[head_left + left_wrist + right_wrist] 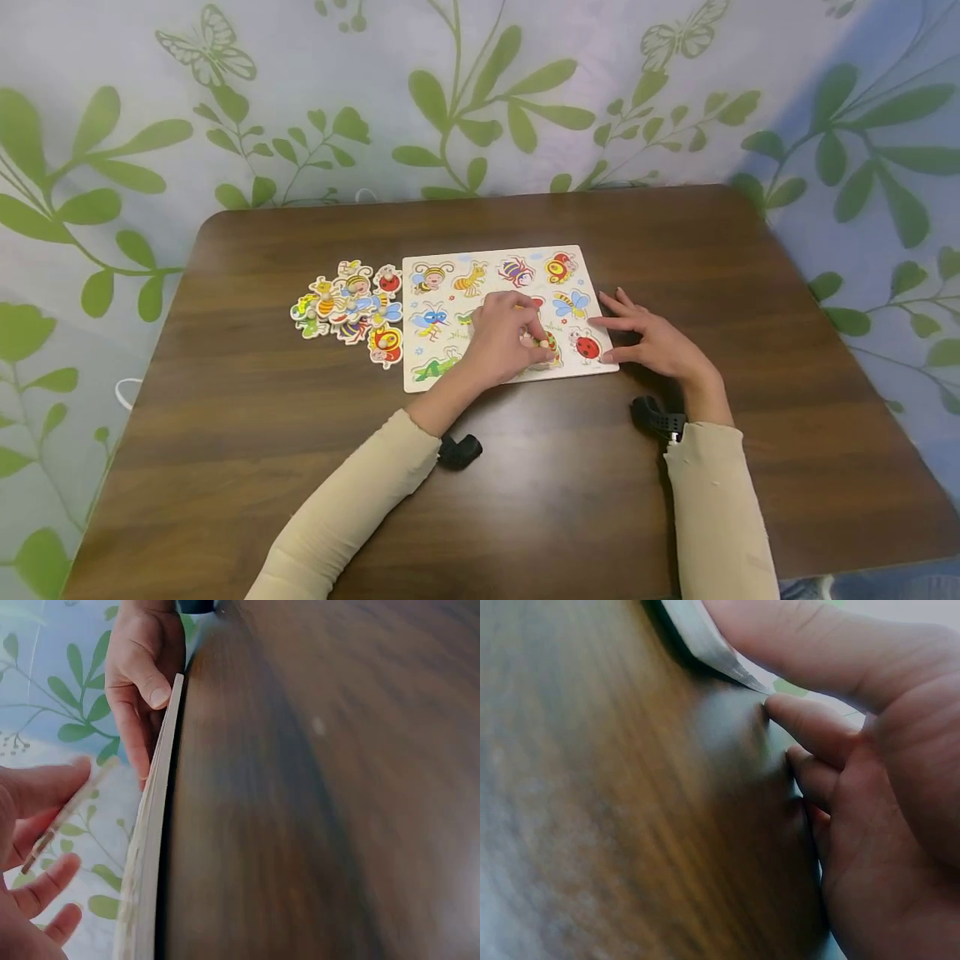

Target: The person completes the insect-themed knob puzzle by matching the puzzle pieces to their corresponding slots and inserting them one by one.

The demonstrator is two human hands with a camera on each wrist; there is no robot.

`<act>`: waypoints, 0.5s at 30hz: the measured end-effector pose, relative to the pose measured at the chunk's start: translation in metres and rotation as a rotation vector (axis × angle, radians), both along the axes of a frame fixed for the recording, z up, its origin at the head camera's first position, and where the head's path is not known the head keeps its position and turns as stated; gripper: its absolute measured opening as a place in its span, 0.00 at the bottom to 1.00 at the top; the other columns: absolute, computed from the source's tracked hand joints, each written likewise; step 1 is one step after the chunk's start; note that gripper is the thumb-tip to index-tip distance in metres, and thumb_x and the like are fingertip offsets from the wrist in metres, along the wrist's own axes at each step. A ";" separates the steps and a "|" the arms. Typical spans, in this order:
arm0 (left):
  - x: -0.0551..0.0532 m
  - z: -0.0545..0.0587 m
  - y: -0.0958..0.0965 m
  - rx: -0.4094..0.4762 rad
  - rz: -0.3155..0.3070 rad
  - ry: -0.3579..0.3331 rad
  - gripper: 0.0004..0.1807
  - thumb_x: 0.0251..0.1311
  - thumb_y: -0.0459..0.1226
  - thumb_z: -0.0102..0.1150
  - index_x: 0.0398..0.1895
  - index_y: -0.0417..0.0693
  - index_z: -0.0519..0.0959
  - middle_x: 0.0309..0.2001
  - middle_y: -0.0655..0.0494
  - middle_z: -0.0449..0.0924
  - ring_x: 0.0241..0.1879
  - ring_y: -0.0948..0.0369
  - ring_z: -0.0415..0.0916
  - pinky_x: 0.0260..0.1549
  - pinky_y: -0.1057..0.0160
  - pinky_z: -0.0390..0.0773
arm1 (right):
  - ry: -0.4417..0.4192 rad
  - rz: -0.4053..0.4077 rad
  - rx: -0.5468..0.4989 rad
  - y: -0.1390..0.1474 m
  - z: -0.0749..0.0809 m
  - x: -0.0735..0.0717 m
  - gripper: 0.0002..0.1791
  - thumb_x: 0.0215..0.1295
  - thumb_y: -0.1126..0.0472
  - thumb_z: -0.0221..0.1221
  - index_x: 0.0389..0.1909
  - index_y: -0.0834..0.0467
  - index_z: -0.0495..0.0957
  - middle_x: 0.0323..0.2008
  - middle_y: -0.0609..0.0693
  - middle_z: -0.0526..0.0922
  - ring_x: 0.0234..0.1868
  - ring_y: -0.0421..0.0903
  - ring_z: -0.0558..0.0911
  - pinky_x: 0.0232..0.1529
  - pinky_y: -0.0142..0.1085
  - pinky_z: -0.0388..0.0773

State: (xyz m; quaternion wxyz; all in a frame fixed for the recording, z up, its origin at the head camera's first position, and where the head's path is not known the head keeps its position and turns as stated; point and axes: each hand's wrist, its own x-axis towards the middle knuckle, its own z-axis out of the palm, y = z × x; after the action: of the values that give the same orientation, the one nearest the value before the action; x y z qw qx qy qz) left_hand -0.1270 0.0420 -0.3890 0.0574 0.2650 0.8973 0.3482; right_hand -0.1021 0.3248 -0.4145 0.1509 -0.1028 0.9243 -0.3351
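Note:
A pale wooden puzzle board [442, 329] printed with colourful insects lies on the table. Just above its lower right part, my left hand [502, 333] pinches a thin puzzle piece [69, 812] between thumb and fingers. The left wrist view shows that piece edge-on, tilted and apart from the board; its picture cannot be made out there. My right hand [660, 337] rests at the board's right edge with fingers spread, its thumb and a finger touching the rim. Left of the board lies a heap of knobbed insect pieces [352, 304], some overlapping.
The brown wooden table [570, 492] runs up to a wall [510, 50] patterned with green leaves and butterflies. Black wrist-worn devices [459, 452] sit under both forearms, close to the tabletop.

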 end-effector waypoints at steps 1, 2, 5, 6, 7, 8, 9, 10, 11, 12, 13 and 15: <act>-0.002 -0.002 0.001 -0.009 0.006 -0.011 0.12 0.46 0.48 0.75 0.21 0.57 0.80 0.55 0.59 0.75 0.64 0.53 0.59 0.61 0.44 0.58 | 0.000 -0.005 -0.003 -0.001 0.000 0.000 0.34 0.55 0.49 0.69 0.65 0.47 0.73 0.78 0.45 0.49 0.80 0.53 0.39 0.67 0.70 0.47; -0.003 -0.004 0.002 -0.019 0.012 -0.018 0.12 0.45 0.48 0.75 0.20 0.58 0.80 0.55 0.59 0.75 0.64 0.53 0.59 0.61 0.44 0.59 | 0.000 -0.005 -0.002 -0.001 0.000 0.000 0.34 0.55 0.49 0.69 0.65 0.46 0.73 0.78 0.45 0.49 0.80 0.53 0.39 0.67 0.70 0.47; -0.006 -0.009 0.005 -0.033 0.022 -0.029 0.12 0.44 0.47 0.76 0.19 0.58 0.80 0.54 0.59 0.76 0.63 0.53 0.60 0.61 0.44 0.58 | -0.002 -0.019 0.005 -0.002 0.000 0.000 0.34 0.55 0.48 0.69 0.65 0.45 0.74 0.78 0.44 0.50 0.80 0.52 0.40 0.67 0.69 0.48; -0.006 -0.010 0.007 -0.032 0.022 -0.032 0.12 0.44 0.47 0.76 0.19 0.58 0.81 0.54 0.59 0.76 0.64 0.52 0.59 0.62 0.43 0.58 | -0.004 -0.019 0.008 -0.001 0.001 0.001 0.34 0.55 0.48 0.69 0.65 0.44 0.74 0.78 0.44 0.50 0.80 0.52 0.40 0.67 0.68 0.48; -0.006 -0.012 0.007 -0.033 0.025 -0.031 0.12 0.44 0.47 0.76 0.19 0.58 0.80 0.54 0.59 0.76 0.64 0.52 0.59 0.62 0.43 0.57 | -0.007 -0.017 0.009 -0.002 0.001 0.000 0.34 0.55 0.48 0.69 0.65 0.44 0.73 0.78 0.44 0.50 0.80 0.52 0.40 0.67 0.68 0.48; -0.006 -0.012 0.007 -0.034 0.027 -0.029 0.12 0.44 0.47 0.76 0.18 0.58 0.80 0.55 0.59 0.76 0.64 0.52 0.59 0.62 0.43 0.57 | -0.009 -0.015 0.012 -0.002 0.001 0.000 0.34 0.55 0.48 0.69 0.65 0.45 0.73 0.78 0.44 0.50 0.80 0.53 0.40 0.67 0.69 0.48; -0.006 -0.013 0.008 -0.033 0.028 -0.029 0.12 0.44 0.47 0.76 0.18 0.58 0.80 0.55 0.59 0.76 0.64 0.51 0.58 0.62 0.43 0.56 | -0.013 -0.018 0.011 -0.002 0.002 0.000 0.34 0.55 0.47 0.69 0.65 0.44 0.73 0.78 0.44 0.49 0.80 0.53 0.40 0.67 0.68 0.48; -0.006 -0.013 0.009 -0.039 0.029 -0.029 0.12 0.43 0.48 0.77 0.18 0.58 0.80 0.55 0.59 0.76 0.64 0.51 0.58 0.63 0.42 0.55 | -0.016 -0.016 0.011 -0.002 0.002 -0.001 0.35 0.55 0.47 0.69 0.65 0.44 0.73 0.78 0.44 0.49 0.80 0.53 0.40 0.67 0.68 0.48; -0.005 -0.013 0.010 -0.042 0.030 -0.031 0.12 0.43 0.48 0.77 0.18 0.58 0.81 0.55 0.59 0.75 0.65 0.51 0.57 0.63 0.42 0.54 | -0.020 -0.015 0.012 -0.002 0.002 -0.001 0.35 0.55 0.47 0.69 0.65 0.44 0.73 0.78 0.44 0.49 0.79 0.54 0.39 0.67 0.69 0.47; -0.005 -0.013 0.011 -0.047 0.033 -0.032 0.12 0.43 0.48 0.77 0.18 0.59 0.81 0.55 0.59 0.75 0.65 0.51 0.56 0.64 0.42 0.53 | -0.023 -0.017 0.011 -0.002 0.003 -0.001 0.35 0.55 0.47 0.69 0.66 0.44 0.72 0.78 0.44 0.48 0.79 0.54 0.39 0.68 0.69 0.47; -0.004 -0.013 0.012 -0.056 0.035 -0.029 0.12 0.43 0.49 0.76 0.18 0.59 0.81 0.55 0.59 0.75 0.65 0.51 0.56 0.64 0.42 0.53 | -0.026 -0.018 0.011 -0.002 0.003 0.000 0.35 0.55 0.47 0.69 0.66 0.44 0.72 0.78 0.44 0.48 0.79 0.54 0.39 0.68 0.69 0.47; -0.003 -0.013 0.013 -0.080 0.040 -0.023 0.12 0.43 0.50 0.76 0.18 0.59 0.82 0.54 0.59 0.74 0.65 0.51 0.56 0.64 0.42 0.53 | -0.030 -0.023 0.008 -0.001 0.003 0.000 0.35 0.55 0.48 0.69 0.66 0.45 0.72 0.78 0.44 0.48 0.79 0.54 0.39 0.68 0.69 0.46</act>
State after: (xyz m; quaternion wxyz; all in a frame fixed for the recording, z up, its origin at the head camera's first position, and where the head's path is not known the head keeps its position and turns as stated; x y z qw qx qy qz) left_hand -0.1298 0.0552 -0.4021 0.0712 0.2405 0.9150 0.3161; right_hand -0.1018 0.3234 -0.4114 0.1613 -0.0865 0.9243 -0.3349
